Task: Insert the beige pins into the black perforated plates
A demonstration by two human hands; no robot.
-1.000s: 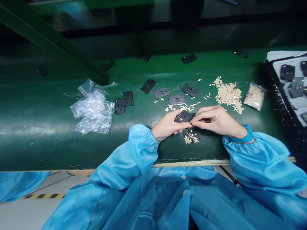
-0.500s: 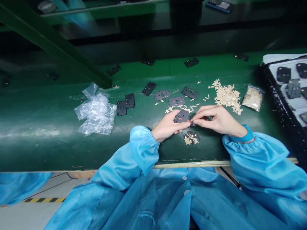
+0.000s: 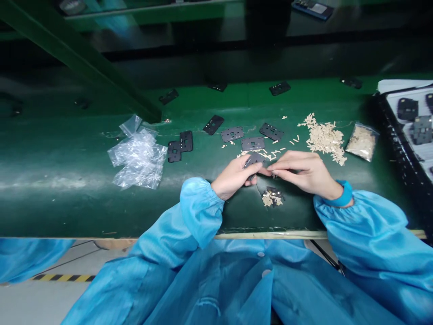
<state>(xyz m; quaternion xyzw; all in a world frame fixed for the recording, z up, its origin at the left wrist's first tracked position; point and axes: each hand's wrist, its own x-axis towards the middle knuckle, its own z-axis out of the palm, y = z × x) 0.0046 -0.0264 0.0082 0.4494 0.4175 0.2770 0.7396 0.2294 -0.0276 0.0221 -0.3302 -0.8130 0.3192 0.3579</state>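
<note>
My left hand (image 3: 233, 178) grips a small dark perforated plate (image 3: 254, 160) just above the green belt (image 3: 67, 180). My right hand (image 3: 302, 171) meets it from the right, its fingertips pinched against the plate's right edge; whatever small piece they hold is hidden. Below the hands lies a little heap of dark plates mixed with beige strips (image 3: 272, 197). More dark plates (image 3: 252, 143) lie just beyond the hands, and a loose pile of beige strips (image 3: 324, 137) spreads to the right of them.
A clear bag of beige strips (image 3: 361, 142) lies beside the pile. Empty clear bags (image 3: 137, 153) sit at the left, next to two dark plates (image 3: 179, 145). A black tray (image 3: 392, 135) with dark parts stands at the right edge. A green beam (image 3: 84, 63) slants across the back left.
The plate in my left hand has tilted more edge-on, and both hands have stayed together with little shift. The view has drifted slightly.
</note>
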